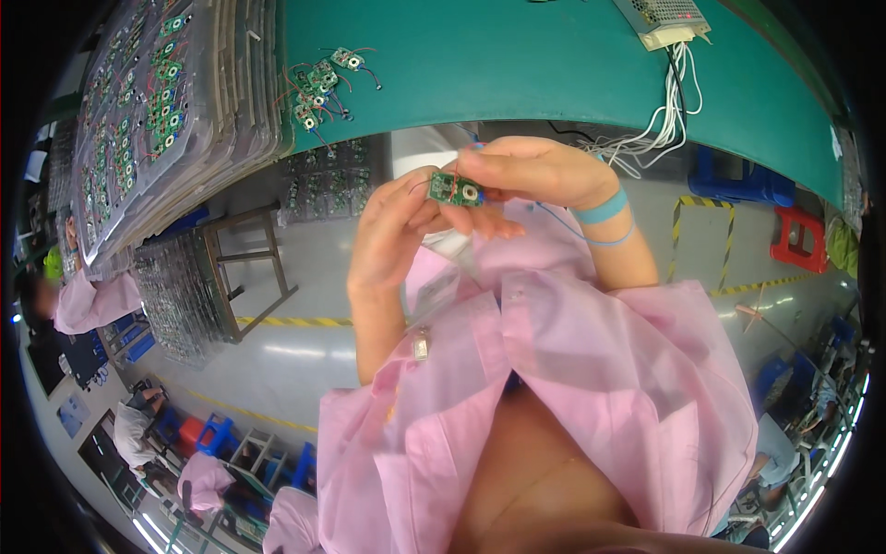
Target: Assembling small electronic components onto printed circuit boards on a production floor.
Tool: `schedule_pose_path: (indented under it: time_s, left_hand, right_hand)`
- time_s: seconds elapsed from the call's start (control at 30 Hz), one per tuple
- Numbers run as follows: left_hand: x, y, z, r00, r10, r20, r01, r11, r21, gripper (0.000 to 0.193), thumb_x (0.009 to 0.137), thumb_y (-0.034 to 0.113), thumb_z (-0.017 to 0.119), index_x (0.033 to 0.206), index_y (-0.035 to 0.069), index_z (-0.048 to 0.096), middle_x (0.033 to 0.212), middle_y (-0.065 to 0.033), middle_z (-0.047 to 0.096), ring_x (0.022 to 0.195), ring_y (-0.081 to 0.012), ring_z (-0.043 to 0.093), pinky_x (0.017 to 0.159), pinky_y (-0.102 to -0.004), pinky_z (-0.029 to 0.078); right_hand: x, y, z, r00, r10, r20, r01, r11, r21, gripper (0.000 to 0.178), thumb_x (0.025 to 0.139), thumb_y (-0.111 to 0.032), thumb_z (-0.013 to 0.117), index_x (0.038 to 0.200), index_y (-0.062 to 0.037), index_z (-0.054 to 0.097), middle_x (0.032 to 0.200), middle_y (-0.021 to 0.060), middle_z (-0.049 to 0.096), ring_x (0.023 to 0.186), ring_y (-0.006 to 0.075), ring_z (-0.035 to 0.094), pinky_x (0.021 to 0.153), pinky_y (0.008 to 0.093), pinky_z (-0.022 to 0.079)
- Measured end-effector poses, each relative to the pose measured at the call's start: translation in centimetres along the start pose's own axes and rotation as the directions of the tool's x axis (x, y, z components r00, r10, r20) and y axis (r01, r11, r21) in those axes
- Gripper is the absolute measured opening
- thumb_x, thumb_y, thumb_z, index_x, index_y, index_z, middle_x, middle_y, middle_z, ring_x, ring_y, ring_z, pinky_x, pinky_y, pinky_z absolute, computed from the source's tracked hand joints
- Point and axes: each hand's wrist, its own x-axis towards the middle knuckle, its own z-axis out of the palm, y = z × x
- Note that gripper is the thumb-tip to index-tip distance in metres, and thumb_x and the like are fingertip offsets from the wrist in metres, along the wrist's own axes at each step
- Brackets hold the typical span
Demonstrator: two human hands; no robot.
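Observation:
A small green circuit board (444, 188) with a round white ring and thin red wires is held up in front of my chest, near the table's front edge. My left hand (395, 220) pinches its left end between thumb and fingers. At the board's right end, the thumb and fingers of my right hand (540, 174) are closed on the board and its wires. A blue band circles my right wrist. Several similar wired boards (318, 85) lie in a loose pile on the green table (443, 65), beyond my left hand.
Stacked clear trays (217, 102) full of boards rise at the table's left end. A metal power supply box (660, 18) with white cables (672, 102) sits at the far right. Below are a metal frame (247, 268), a red stool (800, 238) and seated people farther off.

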Motion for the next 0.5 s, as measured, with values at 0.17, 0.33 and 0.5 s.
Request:
schedule_pose_path:
  time_s: [0.17,0.33,0.5]
  left_hand:
    - [0.3,-0.2,0.6,0.996,0.048,-0.08,-0.052,0.998,-0.047,0.02,0.095,0.018,0.043,0.086,0.002,0.052,0.063,0.0032,0.04,0.058,-0.0052,0.031,0.054,-0.0182,0.025]
    - [0.5,0.0,0.8,0.994,0.094,-0.061,-0.102,0.985,-0.138,0.023,0.097,0.021,0.042,0.085,0.004,0.051,0.063,0.0034,0.039,0.057,-0.0047,0.031,0.053,-0.0185,0.025]
    - [0.6,0.6,1.5,0.996,0.089,0.002,-0.087,0.97,-0.227,0.024,0.097,0.022,0.041,0.082,0.006,0.049,0.062,0.004,0.037,0.055,-0.0047,0.03,0.052,-0.019,0.026]
  right_hand:
    - [0.6,1.0,0.5,0.983,-0.065,-0.169,0.052,0.995,-0.081,0.039,0.098,-0.031,0.039,0.075,-0.0035,0.055,0.061,0.0012,0.05,0.046,0.0074,0.041,0.044,0.0185,0.034]
    - [1.2,2.5,1.7,0.953,-0.131,-0.272,0.187,0.963,0.192,0.035,0.096,-0.031,0.046,0.07,-0.0079,0.051,0.06,0.001,0.05,0.046,0.007,0.043,0.042,0.0182,0.031]
    - [1.2,2.0,2.2,0.958,-0.144,-0.247,0.239,0.877,0.416,0.035,0.096,-0.03,0.048,0.067,-0.0102,0.049,0.058,0.0002,0.047,0.046,0.0077,0.044,0.042,0.0177,0.03]
